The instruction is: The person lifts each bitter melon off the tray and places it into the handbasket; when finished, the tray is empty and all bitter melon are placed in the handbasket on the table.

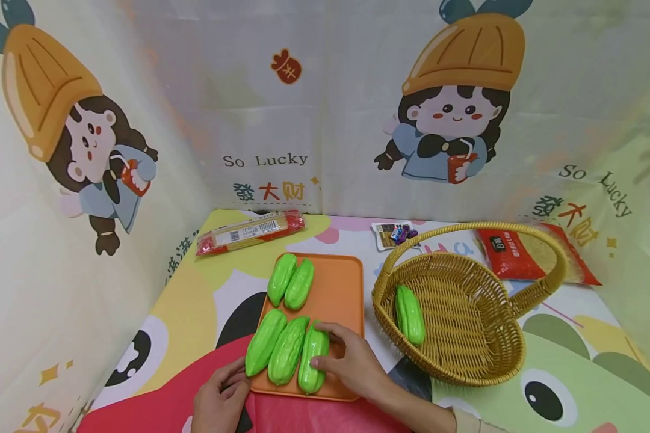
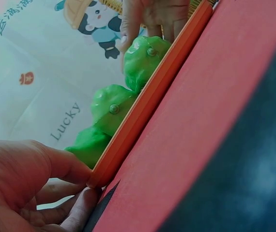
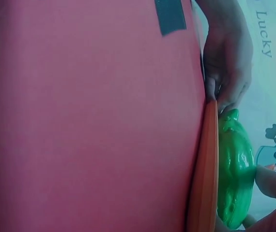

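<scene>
From the head view I saw the right hand [image 1: 352, 361] curled around the rightmost green plastic bitter gourd [image 1: 313, 358] of three lying in the front row of the flat orange plastic tray [image 1: 341, 291], thumb and fingers wrapping it. The left hand [image 1: 220, 400] pinched the tray's near left corner. Two more green gourds [image 1: 291, 280] lay at the tray's back, and another gourd [image 1: 410, 314] lay inside the woven wicker basket [image 1: 466, 337] to the right. On the left wrist view, I saw thumb and fingers [image 2: 60, 164] gripping that orange corner on the red cloth [image 2: 196, 145]. On the right wrist view, I saw the held gourd against the tray's edge, fingers touching it.
</scene>
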A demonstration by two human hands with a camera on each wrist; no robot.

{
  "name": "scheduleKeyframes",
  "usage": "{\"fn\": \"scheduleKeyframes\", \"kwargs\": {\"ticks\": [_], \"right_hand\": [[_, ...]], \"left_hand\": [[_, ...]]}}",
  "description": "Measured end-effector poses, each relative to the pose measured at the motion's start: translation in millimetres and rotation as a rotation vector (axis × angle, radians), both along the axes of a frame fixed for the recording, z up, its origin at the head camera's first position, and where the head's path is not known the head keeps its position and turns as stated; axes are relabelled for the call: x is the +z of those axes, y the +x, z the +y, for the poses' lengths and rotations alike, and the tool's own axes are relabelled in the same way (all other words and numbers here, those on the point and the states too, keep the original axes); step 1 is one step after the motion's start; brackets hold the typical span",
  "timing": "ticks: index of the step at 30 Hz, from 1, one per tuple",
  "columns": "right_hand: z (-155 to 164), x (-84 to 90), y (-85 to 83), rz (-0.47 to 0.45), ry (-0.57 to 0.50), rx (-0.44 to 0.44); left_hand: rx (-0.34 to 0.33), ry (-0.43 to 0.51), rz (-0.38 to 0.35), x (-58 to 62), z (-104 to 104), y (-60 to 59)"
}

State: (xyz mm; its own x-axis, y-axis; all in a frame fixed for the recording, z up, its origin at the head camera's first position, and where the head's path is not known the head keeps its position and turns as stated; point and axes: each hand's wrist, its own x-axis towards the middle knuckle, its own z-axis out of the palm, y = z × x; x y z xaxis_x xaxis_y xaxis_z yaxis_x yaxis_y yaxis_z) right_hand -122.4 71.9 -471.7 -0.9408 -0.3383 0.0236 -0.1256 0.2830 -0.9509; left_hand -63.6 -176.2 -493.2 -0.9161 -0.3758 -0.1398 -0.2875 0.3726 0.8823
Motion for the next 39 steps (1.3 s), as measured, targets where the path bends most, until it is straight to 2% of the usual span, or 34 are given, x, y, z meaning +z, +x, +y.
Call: {"fn": "scheduleKeyframes", "kwargs": {"ticks": [9,17,22,29,33,39], "right_hand": [[2,-2.3,-1.5,0.005,0.025,0.002],[9,5.9,-0.9,-0.021,0.019,-0.013],[21,21.1,1.6,-0.03,-0.015,0.008],[49,51.2,7.0,-0.061,-0.104,0.043],[69,69.4,9.7,-0.017,-0.126,0.057],[105,92.9,10.8,0.037,-0.086,0.016]], "left_hand": [[0.009,-0.011,-0.038,-1.0,0,-2.4],[0.002,-0.018,-0.037,-1.2,0,-2.6],[0.0,-0.013,-0.041,-1.0,0,-3.1],[0.008,-0.015,-0.035,-0.3,-1,-2.4],[0.014,-0.021,-0.036,-0.4,-1,-2.3],[0.011,-0.017,-0.027,-1.0,0,-3.2]]}}
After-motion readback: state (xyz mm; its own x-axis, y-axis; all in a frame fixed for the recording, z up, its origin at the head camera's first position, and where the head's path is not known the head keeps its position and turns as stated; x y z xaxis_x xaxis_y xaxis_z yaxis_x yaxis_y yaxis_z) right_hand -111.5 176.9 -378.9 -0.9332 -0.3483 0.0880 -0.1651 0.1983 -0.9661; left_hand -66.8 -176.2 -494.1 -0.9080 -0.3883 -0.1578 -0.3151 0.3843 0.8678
